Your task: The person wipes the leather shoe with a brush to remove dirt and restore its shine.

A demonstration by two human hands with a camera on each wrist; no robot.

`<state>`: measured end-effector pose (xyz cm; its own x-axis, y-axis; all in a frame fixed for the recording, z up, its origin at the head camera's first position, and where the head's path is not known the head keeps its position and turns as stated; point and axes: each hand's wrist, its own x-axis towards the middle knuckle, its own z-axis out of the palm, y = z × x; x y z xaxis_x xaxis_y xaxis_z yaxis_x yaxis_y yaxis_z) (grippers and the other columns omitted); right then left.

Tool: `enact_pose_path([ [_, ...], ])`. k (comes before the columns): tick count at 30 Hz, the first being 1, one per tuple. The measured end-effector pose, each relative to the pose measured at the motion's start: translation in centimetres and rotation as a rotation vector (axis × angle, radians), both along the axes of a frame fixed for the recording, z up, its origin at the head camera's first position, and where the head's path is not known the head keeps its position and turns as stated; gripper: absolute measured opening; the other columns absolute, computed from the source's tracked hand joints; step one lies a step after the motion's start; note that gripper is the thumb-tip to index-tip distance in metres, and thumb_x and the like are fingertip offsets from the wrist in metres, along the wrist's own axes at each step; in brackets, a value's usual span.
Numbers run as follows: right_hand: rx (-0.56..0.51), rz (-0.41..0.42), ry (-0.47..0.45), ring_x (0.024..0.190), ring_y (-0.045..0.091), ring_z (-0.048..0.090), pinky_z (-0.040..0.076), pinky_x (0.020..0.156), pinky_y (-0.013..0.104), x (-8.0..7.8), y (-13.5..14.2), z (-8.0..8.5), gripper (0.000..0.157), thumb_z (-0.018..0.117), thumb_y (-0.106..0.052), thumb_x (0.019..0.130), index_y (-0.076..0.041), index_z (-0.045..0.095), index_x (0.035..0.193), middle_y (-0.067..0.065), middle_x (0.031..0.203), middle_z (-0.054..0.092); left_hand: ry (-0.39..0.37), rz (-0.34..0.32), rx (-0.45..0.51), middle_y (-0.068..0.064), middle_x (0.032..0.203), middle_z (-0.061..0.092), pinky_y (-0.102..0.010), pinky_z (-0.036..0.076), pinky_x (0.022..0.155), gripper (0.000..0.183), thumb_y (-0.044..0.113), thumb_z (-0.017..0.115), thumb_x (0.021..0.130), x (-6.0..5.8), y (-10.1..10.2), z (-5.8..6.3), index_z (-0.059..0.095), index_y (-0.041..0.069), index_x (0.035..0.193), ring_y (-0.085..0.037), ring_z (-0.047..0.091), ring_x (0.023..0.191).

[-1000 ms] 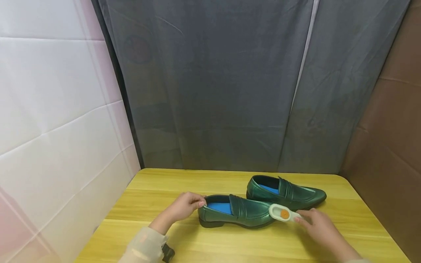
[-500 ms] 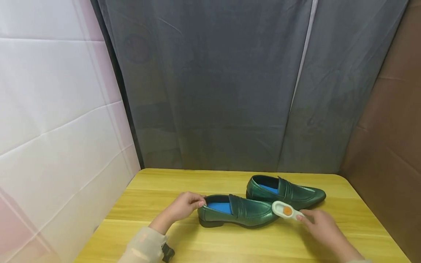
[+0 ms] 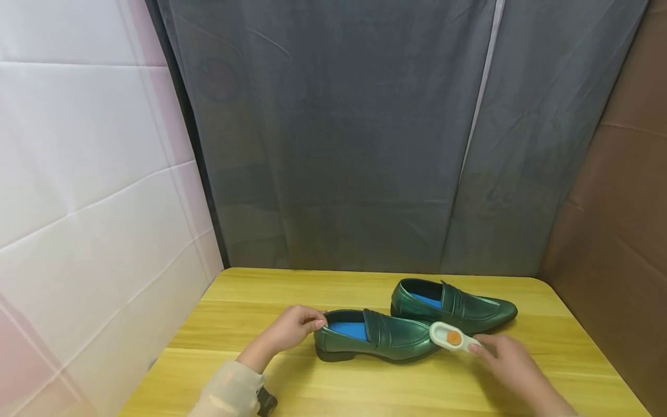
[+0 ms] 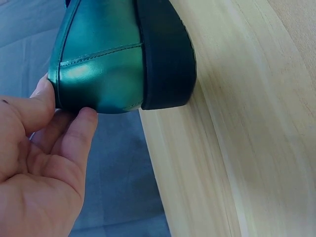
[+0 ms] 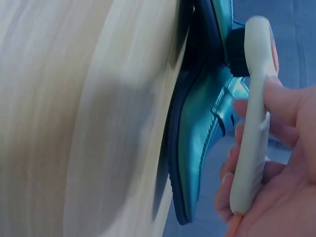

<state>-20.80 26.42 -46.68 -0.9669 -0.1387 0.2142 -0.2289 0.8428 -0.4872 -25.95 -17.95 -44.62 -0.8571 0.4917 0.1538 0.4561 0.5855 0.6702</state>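
A metallic-green loafer (image 3: 393, 341) with a blue insole stands sole-down on the wooden table, its toe to the right. At its heel, my left hand (image 3: 296, 328) pinches the top rim; the left wrist view shows the thumb on one side of the heel leather (image 4: 103, 74) and fingers on the other. My right hand (image 3: 510, 360) grips a shoe brush (image 3: 453, 337) with an off-white handle and an orange round spot on its back. Its dark bristles (image 5: 238, 52) are against the near loafer's toe. In the right wrist view the fingers wrap the handle (image 5: 254, 148).
The matching green loafer (image 3: 469, 310) stands just behind and to the right, close to the near one's toe. A grey curtain (image 3: 333, 145) hangs behind the table (image 3: 250, 289), with a white cloth wall (image 3: 94, 162) left and a brown one (image 3: 615, 220) right.
The brush has shifted slightly right and up along the toe, then a little back down and left. My left hand and both loafers have stayed in place.
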Motion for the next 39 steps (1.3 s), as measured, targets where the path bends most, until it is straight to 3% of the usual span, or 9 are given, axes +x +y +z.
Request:
enact_pose_path([
  [4, 0.017, 0.067, 0.008, 0.083, 0.019, 0.056, 0.045, 0.076, 0.044, 0.2, -0.6, -0.1, 0.035, 0.060, -0.041, 0.085, -0.010, 0.069, 0.100, -0.003, 0.088, 0.063, -0.003, 0.000, 0.003, -0.006, 0.119, 0.059, -0.040, 0.046, 0.085, 0.018, 0.018, 0.052, 0.093, 0.0, -0.1, 0.0, 0.069, 0.017, 0.093, -0.024, 0.052, 0.113],
  [10, -0.009, 0.004, -0.013, 0.088, 0.021, 0.057, 0.045, 0.080, 0.046, 0.2, -0.8, -0.2, 0.037, 0.056, -0.042, 0.088, -0.010, 0.068, 0.104, 0.001, 0.094, 0.064, -0.005, -0.008, 0.013, -0.006, 0.120, 0.059, -0.040, 0.046, 0.085, 0.018, 0.019, 0.051, 0.094, 0.0, -0.1, 0.0, 0.069, 0.018, 0.094, -0.024, 0.052, 0.114],
  [16, -0.015, 0.004, -0.090, 0.090, 0.021, 0.057, 0.044, 0.082, 0.047, 0.2, -1.7, 0.0, 0.039, 0.055, -0.045, 0.088, -0.011, 0.068, 0.103, 0.001, 0.095, 0.064, 0.007, -0.007, 0.015, -0.007, 0.119, 0.059, -0.039, 0.047, 0.085, 0.017, 0.019, 0.052, 0.093, -0.1, -0.2, -0.1, 0.069, 0.019, 0.092, -0.024, 0.052, 0.113],
  [19, 0.010, -0.011, -0.076, 0.089, 0.020, 0.056, 0.043, 0.081, 0.046, -0.1, -2.5, -0.1, 0.038, 0.054, -0.044, 0.089, -0.011, 0.067, 0.104, 0.000, 0.094, 0.063, 0.014, 0.000, 0.015, -0.007, 0.119, 0.059, -0.038, 0.047, 0.085, 0.016, 0.020, 0.053, 0.093, -0.1, -0.2, -0.1, 0.069, 0.019, 0.091, -0.023, 0.053, 0.112],
  [23, 0.001, 0.039, -0.063, 0.081, 0.016, 0.054, 0.044, 0.076, 0.042, -0.4, -3.9, -0.5, 0.035, 0.051, -0.044, 0.091, -0.013, 0.065, 0.100, -0.005, 0.086, 0.060, 0.013, 0.007, 0.015, -0.007, 0.120, 0.059, -0.039, 0.047, 0.085, 0.016, 0.021, 0.053, 0.093, 0.0, -0.2, -0.2, 0.069, 0.020, 0.091, -0.024, 0.053, 0.111],
  [33, -0.132, 0.119, -0.131, 0.066, 0.013, 0.042, 0.036, 0.062, 0.031, -0.3, -7.5, -1.1, 0.034, 0.045, -0.048, 0.092, -0.016, 0.056, 0.086, -0.005, 0.069, 0.045, 0.001, 0.011, 0.017, -0.006, 0.120, 0.059, -0.039, 0.046, 0.086, 0.016, 0.020, 0.053, 0.093, -0.1, -0.2, -0.5, 0.069, 0.020, 0.090, -0.024, 0.053, 0.112],
  [39, -0.197, 0.074, -0.169, 0.065, 0.014, 0.042, 0.035, 0.060, 0.030, -0.2, -7.7, -1.2, 0.031, 0.048, -0.045, 0.092, -0.015, 0.057, 0.085, -0.003, 0.069, 0.046, -0.003, 0.010, 0.017, -0.007, 0.121, 0.058, -0.040, 0.046, 0.086, 0.016, 0.021, 0.053, 0.092, -0.1, -0.2, -0.4, 0.069, 0.020, 0.089, -0.026, 0.053, 0.112],
])
